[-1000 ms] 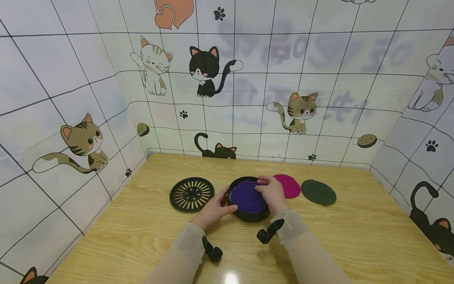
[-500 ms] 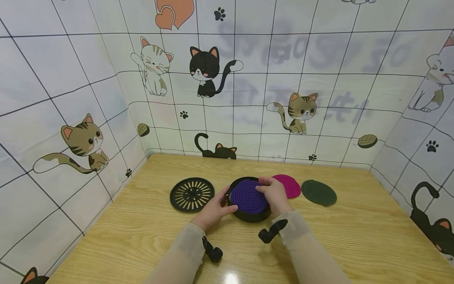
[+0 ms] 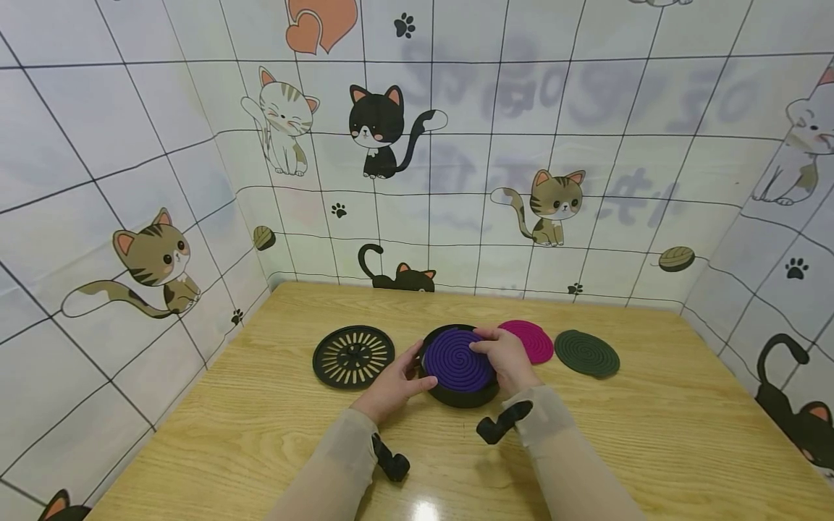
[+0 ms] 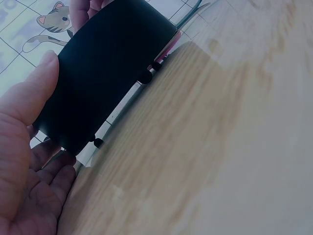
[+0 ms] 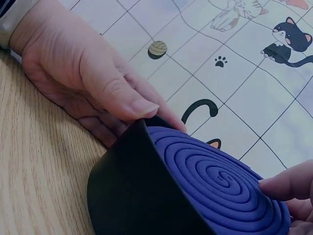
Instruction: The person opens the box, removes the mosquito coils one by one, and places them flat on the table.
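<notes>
A spiral purple mosquito coil (image 3: 457,360) lies in the mouth of a round black holder (image 3: 460,398) at the middle of the table. My left hand (image 3: 391,386) grips the holder's left side, thumb near the front rim. In the left wrist view, its fingers reach low around the holder (image 4: 107,68), which has small round feet. My right hand (image 3: 511,357) pinches the coil's right edge. The right wrist view shows that thumb on top of the coil (image 5: 222,178); most of the right hand is out of that view.
To the left lies a black slotted lid (image 3: 353,357) with a knob. A pink coil (image 3: 531,341) and a dark green coil (image 3: 586,353) lie to the right on the wooden table (image 3: 651,434). Behind stands a wall covering (image 3: 469,159) printed with cats.
The right hand has shifted slightly to the right, its fingers staying at the purple coil's edge. The left hand and the holder look almost unmoved.
</notes>
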`<state>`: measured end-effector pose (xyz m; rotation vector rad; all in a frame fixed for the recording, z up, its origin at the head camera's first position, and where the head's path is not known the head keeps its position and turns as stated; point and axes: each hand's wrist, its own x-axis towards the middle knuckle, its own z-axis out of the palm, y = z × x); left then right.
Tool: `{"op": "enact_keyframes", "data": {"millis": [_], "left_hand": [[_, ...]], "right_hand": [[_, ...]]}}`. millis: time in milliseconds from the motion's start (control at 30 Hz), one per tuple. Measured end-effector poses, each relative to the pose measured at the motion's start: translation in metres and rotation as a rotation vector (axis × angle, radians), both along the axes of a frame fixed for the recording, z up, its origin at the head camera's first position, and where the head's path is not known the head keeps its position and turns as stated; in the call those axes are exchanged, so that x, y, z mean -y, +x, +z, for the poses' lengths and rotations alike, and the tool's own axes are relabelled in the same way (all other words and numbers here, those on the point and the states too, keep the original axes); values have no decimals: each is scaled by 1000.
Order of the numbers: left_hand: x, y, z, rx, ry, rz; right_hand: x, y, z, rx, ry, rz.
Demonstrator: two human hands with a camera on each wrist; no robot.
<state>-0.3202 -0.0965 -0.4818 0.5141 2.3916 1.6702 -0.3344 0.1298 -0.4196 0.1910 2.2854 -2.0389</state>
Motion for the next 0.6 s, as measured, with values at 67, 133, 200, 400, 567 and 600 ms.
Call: {"op": "enact_keyframes", "data": {"millis": [67, 133, 200, 400, 567, 600], "left_hand": [[0, 0, 0, 4, 0, 1], [0, 0, 0, 9, -5, 3], [0, 0, 0, 6, -3, 0], [0, 0, 0, 17, -4, 6], [0, -1, -2, 15, 4, 4], [0, -2, -3, 15, 7, 3]], "right_hand": [[0, 0, 0, 4, 4, 1], [-1, -1, 0, 12, 0, 2], [-2, -1, 0, 16, 1, 18], [-8, 0, 4, 6, 77, 94], [-12, 1, 7, -2, 101, 162], [-12, 1, 7, -1, 94, 172]]}}
